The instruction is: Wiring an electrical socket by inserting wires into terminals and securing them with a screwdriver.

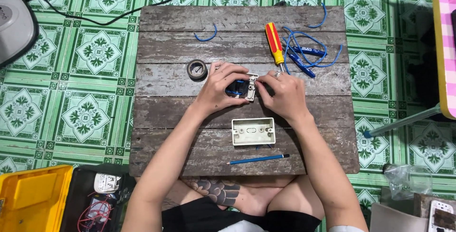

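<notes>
At the middle of the wooden counter [166, 82], a small white switch module [248, 87] with blue wire is gripped between both hands: the left hand [222, 87] is curled closed around its left side, the right hand [282, 91] is pinched on its right edge. A steadier hold is judged best if the module is kept low, just far of the empty white wall box [253, 131], with the screwdriver [274, 44] left within reach at the far right

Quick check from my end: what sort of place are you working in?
Probably a home floor used as a makeshift electrical bench: green patterned floor tiles, a low board of weathered planks over the crossed legs, and a yellow toolbox alongside.
</notes>
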